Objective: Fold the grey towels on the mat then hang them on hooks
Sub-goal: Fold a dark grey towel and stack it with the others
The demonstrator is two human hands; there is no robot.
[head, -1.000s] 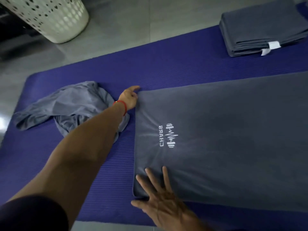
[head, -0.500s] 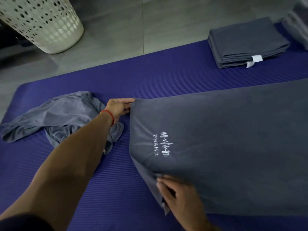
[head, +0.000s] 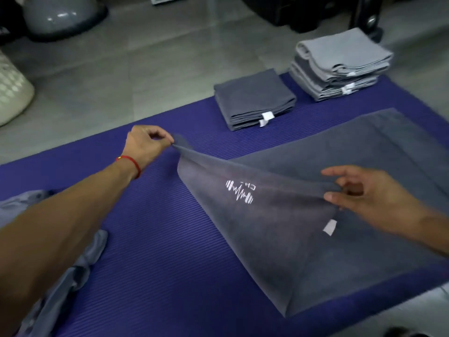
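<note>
Towel (head: 279,229) spread on the mat (head: 158,227), its short end lifted: my left hand (head: 143,147) pinches the far corner, my right hand (head: 364,198) pinches the near one. Its long axis runs away to my right, so I judge the fold goes that way.

Towel you hold (head: 279,215): soft matt grey cloth with a fine nap, white stitched logo (head: 240,193), white fabric tag (head: 330,227)
Mat under you (head: 158,227): purple foam, matt, finely ribbed
Folded stacks (head: 254,98): matt grey cloth
Floor (head: 145,69): smooth grey tile, faint sheen
Your wrist band (head: 131,162): red thread
Basket (head: 12,93): cream, perforated
</note>
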